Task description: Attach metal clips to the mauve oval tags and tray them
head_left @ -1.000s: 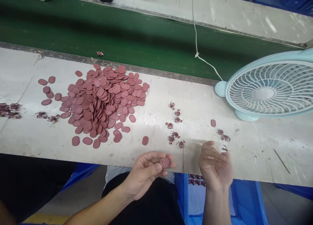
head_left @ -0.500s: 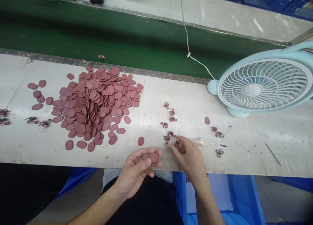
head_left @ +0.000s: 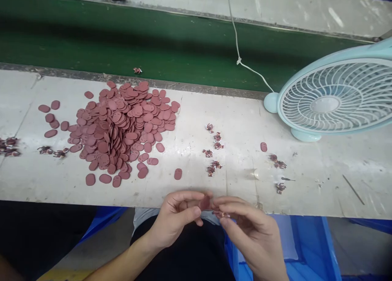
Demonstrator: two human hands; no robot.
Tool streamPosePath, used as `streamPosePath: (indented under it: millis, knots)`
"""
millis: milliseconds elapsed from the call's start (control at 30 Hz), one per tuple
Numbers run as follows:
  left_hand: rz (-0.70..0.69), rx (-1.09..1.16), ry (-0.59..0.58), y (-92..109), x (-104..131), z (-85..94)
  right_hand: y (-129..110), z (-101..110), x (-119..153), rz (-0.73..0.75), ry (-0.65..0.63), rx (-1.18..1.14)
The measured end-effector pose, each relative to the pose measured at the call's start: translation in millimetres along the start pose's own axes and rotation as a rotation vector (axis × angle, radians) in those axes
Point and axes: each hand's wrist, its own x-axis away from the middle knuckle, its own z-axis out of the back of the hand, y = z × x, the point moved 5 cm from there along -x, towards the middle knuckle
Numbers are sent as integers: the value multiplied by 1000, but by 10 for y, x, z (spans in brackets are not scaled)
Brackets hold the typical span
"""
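Between the thumb and fingers of my left hand (head_left: 177,219) is a reddish oval disc (head_left: 204,203), tilted on edge. My right hand (head_left: 252,228) pinches a small brown-and-white figurine (head_left: 221,214) right beside the disc; whether the two touch is hard to tell. Both hands are at the table's front edge. Beyond them lies a loose group of small figurines (head_left: 217,145). A single oval disc (head_left: 178,174) rests on the table to their left, and a large heap of the same discs (head_left: 118,128) is farther left.
A light blue fan (head_left: 324,105) stands at the right, its white cable (head_left: 238,60) running back over the green belt (head_left: 183,60). More figurines (head_left: 280,188) and a small clear round object (head_left: 256,174) lie right of centre. Below the edge is a blue bin (head_left: 318,248).
My right hand has come back from the figurine group to my left hand, now with a figurine in its fingers. The disc in my left hand has turned on edge. The view has shifted slightly.
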Motion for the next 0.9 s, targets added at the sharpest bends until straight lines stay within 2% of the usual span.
streamPosePath:
  millis: [200,533,700,900]
  knots:
    - [-11,-103,-46,14,26,-19,8,-110,-19,-42,-22,22]
    - [1,34,-46,-27,26,-16,66,-149,-7,-106,-9,-19]
    - [-14,-87,-24,-19,25,8,79,-128,5,-100,-14,11]
    - [-42,-133,28,-8,29,-3,167,-141,-11,-183,-47,-142]
